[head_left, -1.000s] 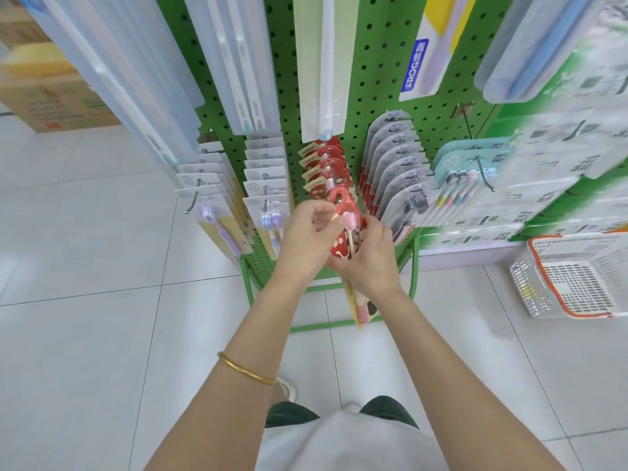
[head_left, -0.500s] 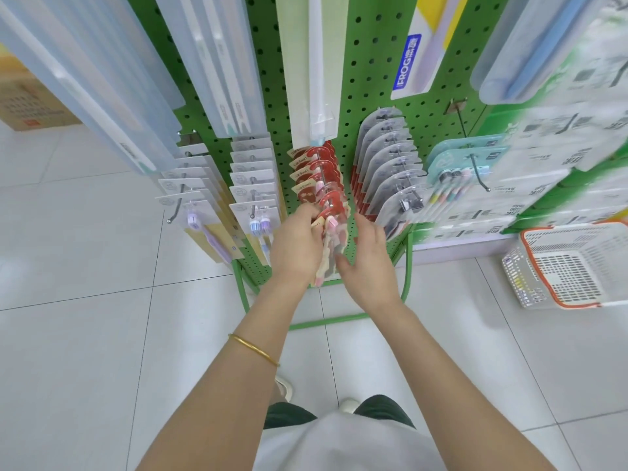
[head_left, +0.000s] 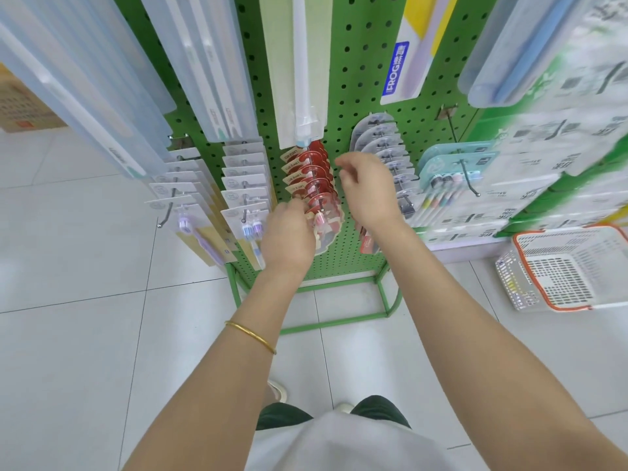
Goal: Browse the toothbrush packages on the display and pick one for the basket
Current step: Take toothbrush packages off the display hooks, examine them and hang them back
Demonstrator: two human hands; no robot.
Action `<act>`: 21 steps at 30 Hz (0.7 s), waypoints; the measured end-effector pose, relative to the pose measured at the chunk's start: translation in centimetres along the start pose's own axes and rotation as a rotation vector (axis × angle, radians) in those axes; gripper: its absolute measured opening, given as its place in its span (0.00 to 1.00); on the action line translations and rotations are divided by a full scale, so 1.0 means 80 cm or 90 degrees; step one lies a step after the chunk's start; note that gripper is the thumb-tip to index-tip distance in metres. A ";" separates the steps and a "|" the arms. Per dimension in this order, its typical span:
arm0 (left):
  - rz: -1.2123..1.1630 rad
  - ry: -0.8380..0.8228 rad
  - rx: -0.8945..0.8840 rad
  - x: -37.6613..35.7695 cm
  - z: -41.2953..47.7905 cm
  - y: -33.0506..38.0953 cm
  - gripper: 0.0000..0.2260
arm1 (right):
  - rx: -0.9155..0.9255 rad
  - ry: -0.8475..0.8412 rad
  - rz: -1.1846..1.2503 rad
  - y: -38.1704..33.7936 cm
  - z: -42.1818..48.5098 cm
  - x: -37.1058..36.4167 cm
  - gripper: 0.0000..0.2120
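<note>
A row of red toothbrush packages (head_left: 314, 171) hangs on a hook in the middle of the green pegboard display (head_left: 353, 79). My left hand (head_left: 289, 232) pinches the left edge of the front red package (head_left: 328, 232), which hangs on the hook with a pink brush head showing. My right hand (head_left: 368, 188) hovers just right of the red row with its fingers apart and nothing in them. The white basket with an orange rim (head_left: 509, 283) stands on the floor at the right, apart from both hands.
White-card toothbrush packs (head_left: 244, 195) and a purple brush pack (head_left: 190, 229) hang left of the red row. Grey packs (head_left: 384, 144) and a teal multi-pack (head_left: 452, 171) hang right. Long packages hang above. The rack's green foot frame (head_left: 339, 322) rests on white tiles.
Both hands held a red package pulled off the row. Now it hangs at the front of the hook; my right hand has let go and lifted up and right.
</note>
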State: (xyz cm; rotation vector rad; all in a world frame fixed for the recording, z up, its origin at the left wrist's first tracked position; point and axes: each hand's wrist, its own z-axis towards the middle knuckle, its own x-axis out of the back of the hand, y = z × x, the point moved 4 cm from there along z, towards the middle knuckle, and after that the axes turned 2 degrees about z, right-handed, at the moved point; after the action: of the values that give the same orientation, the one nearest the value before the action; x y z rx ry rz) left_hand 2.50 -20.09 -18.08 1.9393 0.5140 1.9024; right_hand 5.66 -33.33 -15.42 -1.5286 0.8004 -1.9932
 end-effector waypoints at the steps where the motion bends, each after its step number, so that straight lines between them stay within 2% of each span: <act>1: 0.026 -0.002 -0.002 0.001 -0.002 0.001 0.14 | 0.002 -0.016 -0.006 0.000 0.010 -0.004 0.14; 5: 0.078 0.004 -0.022 0.004 -0.013 0.008 0.18 | 0.000 -0.057 0.003 -0.002 0.034 -0.014 0.11; 11: 0.044 0.063 -0.030 0.016 -0.032 0.016 0.22 | -0.001 -0.117 -0.004 -0.007 0.043 -0.020 0.07; 17: 0.004 0.082 -0.047 0.017 -0.039 0.019 0.21 | -0.006 -0.062 0.002 -0.005 0.040 -0.017 0.06; 21: -0.036 0.132 -0.062 0.017 -0.044 0.020 0.19 | -0.007 -0.019 0.018 -0.004 0.031 -0.010 0.05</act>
State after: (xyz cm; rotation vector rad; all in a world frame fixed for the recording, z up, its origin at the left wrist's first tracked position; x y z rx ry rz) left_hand -0.99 -20.73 -16.06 1.6596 0.5176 2.0638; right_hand 8.27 -32.89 -15.23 -1.5413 0.8183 -1.9443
